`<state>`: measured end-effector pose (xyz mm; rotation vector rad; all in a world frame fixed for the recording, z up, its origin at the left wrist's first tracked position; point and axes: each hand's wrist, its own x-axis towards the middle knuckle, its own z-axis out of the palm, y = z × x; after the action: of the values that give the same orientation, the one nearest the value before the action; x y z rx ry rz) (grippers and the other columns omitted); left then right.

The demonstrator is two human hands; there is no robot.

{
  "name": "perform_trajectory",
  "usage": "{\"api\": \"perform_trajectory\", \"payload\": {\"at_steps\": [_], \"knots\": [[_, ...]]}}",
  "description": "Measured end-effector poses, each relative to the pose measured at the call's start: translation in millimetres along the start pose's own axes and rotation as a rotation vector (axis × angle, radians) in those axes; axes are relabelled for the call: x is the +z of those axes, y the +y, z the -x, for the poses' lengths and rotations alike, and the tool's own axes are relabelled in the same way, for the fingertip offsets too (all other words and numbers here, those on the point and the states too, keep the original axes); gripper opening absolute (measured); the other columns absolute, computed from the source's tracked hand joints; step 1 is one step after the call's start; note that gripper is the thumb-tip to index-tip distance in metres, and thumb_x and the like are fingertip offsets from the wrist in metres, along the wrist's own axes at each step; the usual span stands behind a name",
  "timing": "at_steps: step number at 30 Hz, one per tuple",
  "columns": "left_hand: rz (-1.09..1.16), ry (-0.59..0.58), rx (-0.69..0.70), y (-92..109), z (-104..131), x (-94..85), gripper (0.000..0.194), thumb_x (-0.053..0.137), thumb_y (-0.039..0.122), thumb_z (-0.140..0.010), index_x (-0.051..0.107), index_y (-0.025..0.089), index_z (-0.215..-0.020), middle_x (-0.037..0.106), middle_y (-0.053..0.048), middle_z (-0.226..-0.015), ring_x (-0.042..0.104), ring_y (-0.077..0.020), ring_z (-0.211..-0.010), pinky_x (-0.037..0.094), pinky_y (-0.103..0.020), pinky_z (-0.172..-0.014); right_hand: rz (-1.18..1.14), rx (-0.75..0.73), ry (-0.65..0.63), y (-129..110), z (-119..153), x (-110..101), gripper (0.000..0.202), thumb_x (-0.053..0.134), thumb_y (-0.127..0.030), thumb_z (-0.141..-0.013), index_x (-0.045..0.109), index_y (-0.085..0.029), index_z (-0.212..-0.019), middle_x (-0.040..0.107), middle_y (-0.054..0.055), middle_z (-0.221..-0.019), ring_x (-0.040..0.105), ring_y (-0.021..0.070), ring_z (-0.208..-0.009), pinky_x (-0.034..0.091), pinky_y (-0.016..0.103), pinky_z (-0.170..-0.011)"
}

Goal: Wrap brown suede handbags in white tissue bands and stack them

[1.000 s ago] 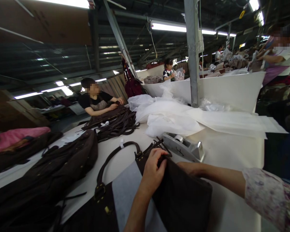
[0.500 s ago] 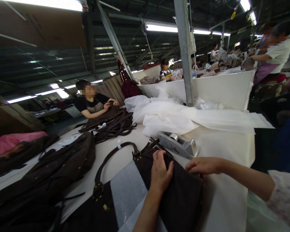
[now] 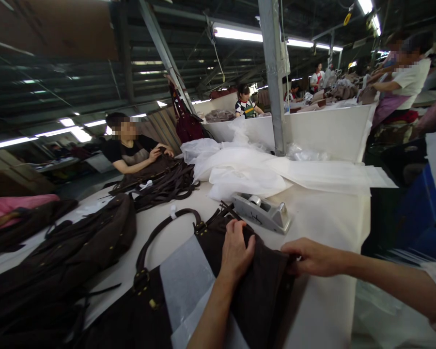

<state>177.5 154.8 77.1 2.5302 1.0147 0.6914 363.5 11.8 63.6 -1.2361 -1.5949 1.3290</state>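
Note:
A dark brown bag (image 3: 265,286) lies on the white table (image 3: 323,218), its looped handle (image 3: 154,232) spread out to the left. Pale tissue paper (image 3: 189,271) lies across the bag. My left hand (image 3: 237,252) rests on the bag near its top edge, fingers curled down onto the fabric and thumb apart. At the bag's right corner my right hand (image 3: 307,257) pinches the fabric edge between thumb and fingers. Just beyond my hands stands a grey tape dispenser (image 3: 262,212).
White sheeting (image 3: 247,167) is heaped behind the dispenser. More dark bags (image 3: 80,247) lie at the left. A person in black (image 3: 131,150) handles brown straps (image 3: 167,182) across the table. A metal post (image 3: 274,72) rises by a white partition (image 3: 323,131).
My right hand has pulled the bag's corner slightly outward, its forearm now lower and more extended. My left hand stays on the bag. The whole view has shifted a little.

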Motion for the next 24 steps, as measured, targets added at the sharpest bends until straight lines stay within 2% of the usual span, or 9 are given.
{"api": "perform_trajectory", "payload": {"at_steps": [3,6,8,11,15,17,20,22,24], "knots": [[-0.014,-0.039,-0.025,5.4,3.5,4.2,0.028,0.052,0.034,-0.084,0.052,0.019,-0.107,0.044,-0.013,-0.126,0.048,-0.0287,-0.118,0.040,-0.049,-0.102,-0.115,0.112,-0.017,3.7,4.1,-2.9,0.014,0.063,-0.028,-0.077,0.063,-0.015,-0.081,0.055,-0.002,-0.071,0.050,0.0115,-0.065,0.040,0.021,-0.059],[-0.018,-0.077,-0.050,11.5,7.2,6.1,0.036,0.051,0.044,-0.085,0.053,0.018,-0.110,0.043,-0.015,-0.129,0.048,-0.0309,-0.119,0.039,-0.050,-0.102,-0.080,0.097,0.157,13.3,5.4,6.4,0.016,0.066,-0.031,-0.073,0.065,-0.016,-0.079,0.059,0.001,-0.080,0.053,0.0146,-0.073,0.041,0.022,-0.063],[-0.011,-0.101,-0.053,16.9,10.4,7.5,0.041,0.048,0.047,-0.087,0.051,0.017,-0.115,0.042,-0.017,-0.132,0.045,-0.0316,-0.123,0.038,-0.050,-0.103,-0.063,0.112,0.264,18.7,4.7,14.1,0.015,0.067,-0.031,-0.071,0.066,-0.017,-0.076,0.061,0.001,-0.082,0.054,0.0163,-0.075,0.041,0.023,-0.063],[-0.051,-0.141,-0.062,27.2,17.1,14.4,0.047,0.044,0.048,-0.090,0.047,0.016,-0.124,0.042,-0.020,-0.136,0.040,-0.0327,-0.130,0.034,-0.054,-0.106,-0.123,0.144,0.357,23.0,3.2,22.4,0.014,0.070,-0.028,-0.065,0.062,-0.017,-0.070,0.060,-0.001,-0.073,0.052,0.0154,-0.071,0.039,0.023,-0.061],[-0.237,-0.105,-0.091,38.5,25.6,29.3,0.053,0.045,0.046,-0.089,0.047,0.012,-0.130,0.039,-0.024,-0.142,0.034,-0.0399,-0.134,0.026,-0.062,-0.107,-0.394,0.229,0.426,18.2,2.0,28.1,0.020,0.070,-0.016,-0.057,0.051,-0.016,-0.062,0.053,-0.005,-0.060,0.047,0.0105,-0.060,0.035,0.021,-0.057],[-0.284,-0.093,-0.088,40.2,27.6,33.9,0.055,0.045,0.046,-0.089,0.046,0.011,-0.132,0.037,-0.025,-0.144,0.033,-0.0415,-0.135,0.024,-0.062,-0.107,-0.592,0.267,0.450,12.9,0.2,30.1,0.021,0.067,-0.009,-0.053,0.053,-0.016,-0.066,0.058,-0.005,-0.063,0.050,0.0105,-0.062,0.037,0.021,-0.059],[-0.272,-0.114,-0.102,39.2,28.8,35.3,0.058,0.042,0.047,-0.091,0.043,0.011,-0.136,0.036,-0.027,-0.145,0.031,-0.0407,-0.136,0.022,-0.061,-0.109,-0.844,0.330,0.413,8.8,-4.8,32.0,0.036,0.063,-0.002,-0.049,0.060,-0.016,-0.083,0.063,-0.004,-0.070,0.056,0.0117,-0.066,0.041,0.022,-0.065],[-0.252,-0.125,-0.112,38.8,30.1,35.5,0.060,0.040,0.048,-0.091,0.041,0.011,-0.138,0.034,-0.027,-0.147,0.030,-0.0402,-0.137,0.022,-0.061,-0.109,-0.913,0.360,0.375,11.1,-7.7,31.5,0.042,0.065,-0.002,-0.052,0.061,-0.016,-0.092,0.064,-0.003,-0.071,0.058,0.0117,-0.065,0.043,0.024,-0.067],[-0.267,-0.113,-0.102,40.1,32.4,37.2,0.061,0.043,0.048,-0.090,0.041,0.011,-0.139,0.031,-0.027,-0.149,0.028,-0.0414,-0.138,0.020,-0.062,-0.109,-0.887,0.396,0.353,16.1,-8.8,28.6,0.044,0.068,-0.006,-0.057,0.061,-0.017,-0.098,0.065,-0.002,-0.072,0.058,0.0120,-0.063,0.044,0.025,-0.065]]}}
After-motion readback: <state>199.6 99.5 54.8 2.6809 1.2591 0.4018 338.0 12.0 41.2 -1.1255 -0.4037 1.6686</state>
